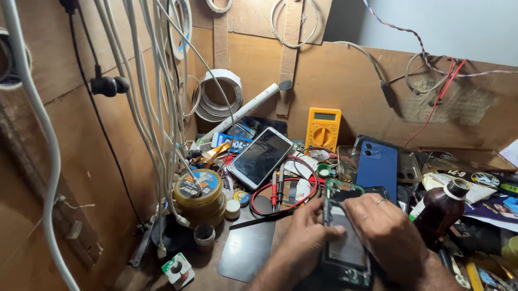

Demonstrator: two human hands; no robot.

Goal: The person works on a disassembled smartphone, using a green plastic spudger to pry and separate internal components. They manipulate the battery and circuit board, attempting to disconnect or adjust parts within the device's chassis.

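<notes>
Low in the middle of the frame, both hands work on an opened phone [344,242], a flat dark slab with its back off, showing a green circuit edge at the top and a smooth black rectangle in the middle. It lies on the cluttered bench [201,281]. The left hand [302,240] presses against the phone's left edge, fingers [326,229] curled onto it. The right hand [387,227], a ring on one finger, lies flat over the right side, fingers [358,204] spread and pressing down rather than pinching.

Just left of the hands lies a dark glossy mat [246,248]. Above them sit red and black meter probes [275,192] with looped red wire, a white phone [259,158] with a shiny screen, and a yellow meter [323,129] leaning on the brown board wall. A blue phone [378,167] stands to the right of centre, with a brown bottle [440,211] near the right hand. A round brass-coloured tin [198,193] sits centre-left under hanging white cables [154,83].
</notes>
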